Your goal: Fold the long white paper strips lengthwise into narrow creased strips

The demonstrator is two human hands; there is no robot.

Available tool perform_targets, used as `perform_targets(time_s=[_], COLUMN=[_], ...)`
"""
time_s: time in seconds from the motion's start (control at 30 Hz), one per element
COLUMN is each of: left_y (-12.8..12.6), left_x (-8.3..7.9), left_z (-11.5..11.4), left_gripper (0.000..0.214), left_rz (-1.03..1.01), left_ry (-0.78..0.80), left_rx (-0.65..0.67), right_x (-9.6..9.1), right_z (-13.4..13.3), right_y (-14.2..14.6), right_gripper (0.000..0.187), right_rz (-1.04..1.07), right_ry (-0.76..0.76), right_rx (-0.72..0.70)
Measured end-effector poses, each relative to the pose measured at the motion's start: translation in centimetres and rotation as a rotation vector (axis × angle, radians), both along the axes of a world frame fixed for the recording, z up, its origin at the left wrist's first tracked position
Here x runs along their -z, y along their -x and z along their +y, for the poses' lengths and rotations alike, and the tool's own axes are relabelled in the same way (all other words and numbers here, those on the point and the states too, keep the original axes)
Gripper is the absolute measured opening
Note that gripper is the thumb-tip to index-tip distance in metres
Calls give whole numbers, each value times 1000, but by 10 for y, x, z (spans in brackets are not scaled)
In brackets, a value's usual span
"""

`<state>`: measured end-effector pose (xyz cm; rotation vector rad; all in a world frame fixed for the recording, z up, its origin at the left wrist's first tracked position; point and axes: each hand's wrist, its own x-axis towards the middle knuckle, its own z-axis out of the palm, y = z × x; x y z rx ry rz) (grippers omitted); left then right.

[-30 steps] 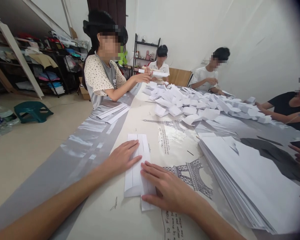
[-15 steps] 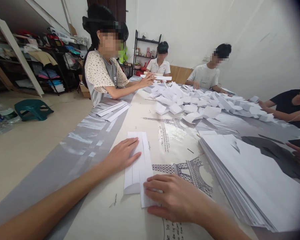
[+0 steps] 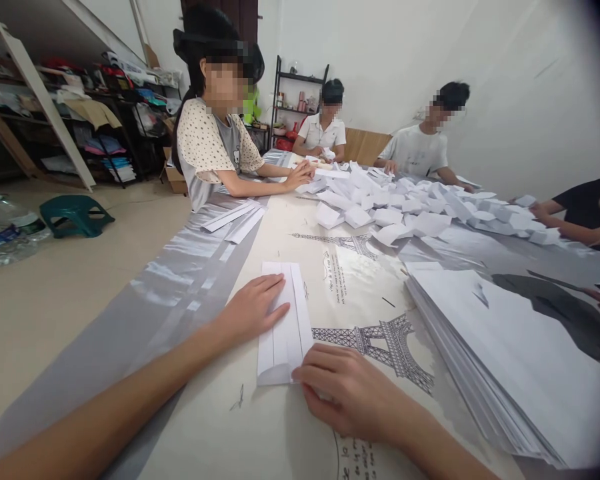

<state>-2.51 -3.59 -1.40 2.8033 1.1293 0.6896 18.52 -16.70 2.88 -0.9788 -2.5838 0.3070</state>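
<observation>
A folded sheet of white paper (image 3: 285, 340) lies lengthwise in front of me on the printed table cover (image 3: 215, 407), with long crease lines and a curved fold at its near end. My left hand (image 3: 253, 307) rests on its upper left part, fingers stretched out over the paper. At the near right corner, my right hand (image 3: 347, 387) has its fingers bent, thumb and fingertips closed on the paper's edge. The underside of the paper is hidden.
A thick stack of white paper (image 3: 500, 347) stands to my right. Beyond is a heap of folded white papers (image 3: 395, 200), with several people around the table. Folded strips (image 3: 237, 220) lie at the left edge. A green stool (image 3: 77, 217) stands on the floor.
The paper's right-hand layer, which stuck out past the near end, now lines up with it. My right hand has moved slightly away from me. The person at left has lowered a folded strip.
</observation>
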Motion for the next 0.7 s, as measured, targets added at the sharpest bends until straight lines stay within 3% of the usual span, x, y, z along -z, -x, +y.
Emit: perform_targets(time_s=[0.13,0.3,0.47,0.7], left_y=[1,1,1,2], left_x=[0,0,0,1], left_z=[1,1,2,3], left_gripper=[50,52,51,52], left_rz=[6,-3,-10,-16], left_ry=[18,51,65,79], left_rx=[4,-3,0,-4], right_x=[4,6,5,6], right_z=[7,14,15,14], right_y=[0,-2,-3,2], right_gripper=[17,9,9,25], right_rz=[157,280,316,301], right_ry=[259,441,515,545], right_rx=[110,146,85,188])
